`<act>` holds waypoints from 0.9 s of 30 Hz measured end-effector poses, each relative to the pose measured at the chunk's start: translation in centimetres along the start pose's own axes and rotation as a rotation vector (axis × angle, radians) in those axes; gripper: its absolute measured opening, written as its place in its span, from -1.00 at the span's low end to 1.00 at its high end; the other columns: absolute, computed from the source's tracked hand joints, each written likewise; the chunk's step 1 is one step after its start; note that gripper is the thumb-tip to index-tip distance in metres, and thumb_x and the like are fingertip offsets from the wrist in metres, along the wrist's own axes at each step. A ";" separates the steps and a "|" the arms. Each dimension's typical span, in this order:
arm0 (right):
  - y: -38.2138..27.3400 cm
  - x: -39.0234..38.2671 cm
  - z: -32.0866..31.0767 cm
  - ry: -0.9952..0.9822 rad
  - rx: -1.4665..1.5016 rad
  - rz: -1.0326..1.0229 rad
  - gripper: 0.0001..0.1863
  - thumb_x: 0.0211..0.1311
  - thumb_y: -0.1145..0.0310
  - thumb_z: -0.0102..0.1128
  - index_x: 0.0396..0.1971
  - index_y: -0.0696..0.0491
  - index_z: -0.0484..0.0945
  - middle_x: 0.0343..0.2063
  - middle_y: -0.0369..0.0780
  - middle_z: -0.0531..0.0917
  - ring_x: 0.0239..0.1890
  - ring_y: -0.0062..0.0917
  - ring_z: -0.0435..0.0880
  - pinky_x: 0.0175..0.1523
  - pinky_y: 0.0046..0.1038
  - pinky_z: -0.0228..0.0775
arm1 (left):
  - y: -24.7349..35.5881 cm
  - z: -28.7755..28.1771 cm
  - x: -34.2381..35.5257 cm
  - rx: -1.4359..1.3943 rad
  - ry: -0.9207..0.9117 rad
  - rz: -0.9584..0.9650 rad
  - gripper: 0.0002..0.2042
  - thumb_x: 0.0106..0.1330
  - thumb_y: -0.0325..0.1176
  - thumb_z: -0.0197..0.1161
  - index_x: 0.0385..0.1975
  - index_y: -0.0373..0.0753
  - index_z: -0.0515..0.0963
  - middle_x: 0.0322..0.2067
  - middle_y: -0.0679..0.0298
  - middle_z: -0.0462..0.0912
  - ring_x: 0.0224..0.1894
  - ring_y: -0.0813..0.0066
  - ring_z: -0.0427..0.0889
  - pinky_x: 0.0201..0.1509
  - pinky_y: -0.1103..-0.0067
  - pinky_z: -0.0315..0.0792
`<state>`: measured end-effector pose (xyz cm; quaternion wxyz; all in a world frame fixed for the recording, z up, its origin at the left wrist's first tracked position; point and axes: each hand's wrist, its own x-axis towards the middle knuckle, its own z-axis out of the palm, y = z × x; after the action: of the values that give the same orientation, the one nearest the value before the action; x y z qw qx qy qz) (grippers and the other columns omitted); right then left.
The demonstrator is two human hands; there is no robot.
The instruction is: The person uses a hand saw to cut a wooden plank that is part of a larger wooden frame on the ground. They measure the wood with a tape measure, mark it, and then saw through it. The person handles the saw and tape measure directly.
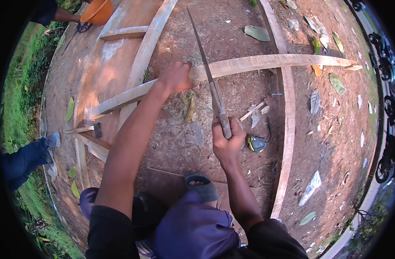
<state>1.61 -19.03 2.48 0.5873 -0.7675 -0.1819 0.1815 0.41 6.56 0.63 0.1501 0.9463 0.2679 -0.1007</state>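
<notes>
A long pale wooden beam (258, 63) lies crosswise in front of me, over a timber frame on the left and another length of timber on the right. My left hand (176, 77) is closed on this beam, fingers wrapped over it. In my right hand (229, 142) is the handle of a handsaw (216, 97). Its blade, seen nearly edge-on, crosses the beam just right of my left hand and points away from me. Whether the teeth have cut into the wood cannot be made out.
A yellow-and-black tape measure (256, 143) lies on the soil by my right hand. The hammer (96, 130) rests on the timber frame (152, 36) at left. A long timber (287, 108) runs along the right. Another person's shoe (53, 139) and an orange bucket (98, 12) are farther left.
</notes>
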 end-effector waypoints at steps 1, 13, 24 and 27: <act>-0.4 -0.7 -1.0 -0.024 0.000 0.108 -0.81 0.24 0.42 0.33 -0.47 0.20 0.56 -0.67 -0.23 0.60 -0.56 -0.71 0.52 -0.46 -0.47 0.36 | 0.0 -0.4 0.3 -0.007 -0.038 -0.010 -0.40 0.11 -0.04 0.46 0.06 -0.37 0.62 -0.17 -0.20 0.74 -0.02 -0.12 0.73 0.16 0.12 0.55; -1.3 -6.9 -6.9 -0.011 -0.105 0.091 -0.81 0.26 0.47 0.32 -0.50 0.14 0.50 -0.70 -0.33 0.52 -0.60 -0.77 0.45 -0.50 -0.51 0.31 | 0.9 -0.7 0.0 -0.074 -0.072 -0.079 -0.44 0.11 -0.06 0.44 -0.01 -0.40 0.65 -0.11 -0.16 0.74 0.04 -0.07 0.72 0.20 0.14 0.51; -1.2 -8.9 -6.8 -0.036 -0.192 0.065 -0.77 0.26 0.46 0.33 -0.53 0.15 0.46 -0.71 -0.30 0.49 -0.61 -0.73 0.41 -0.52 -0.49 0.25 | 2.0 -0.8 -1.1 -0.043 -0.024 -0.084 -0.44 0.14 -0.13 0.49 0.04 -0.42 0.59 -0.03 -0.17 0.71 0.11 -0.05 0.69 0.28 0.18 0.50; -2.6 -9.0 -6.5 -0.061 -0.184 0.133 -0.76 0.27 0.45 0.32 -0.53 0.14 0.46 -0.70 -0.35 0.47 -0.59 -0.78 0.36 -0.51 -0.51 0.22 | 1.2 -0.2 -0.5 -0.013 -0.048 -0.083 -0.47 0.16 -0.16 0.47 0.03 -0.42 0.58 -0.04 -0.18 0.71 0.10 -0.06 0.69 0.26 0.18 0.51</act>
<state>-3.15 -28.20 7.12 0.4952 -0.8226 -0.1643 0.2261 0.65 5.46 1.23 0.1582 0.9307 0.3041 -0.1278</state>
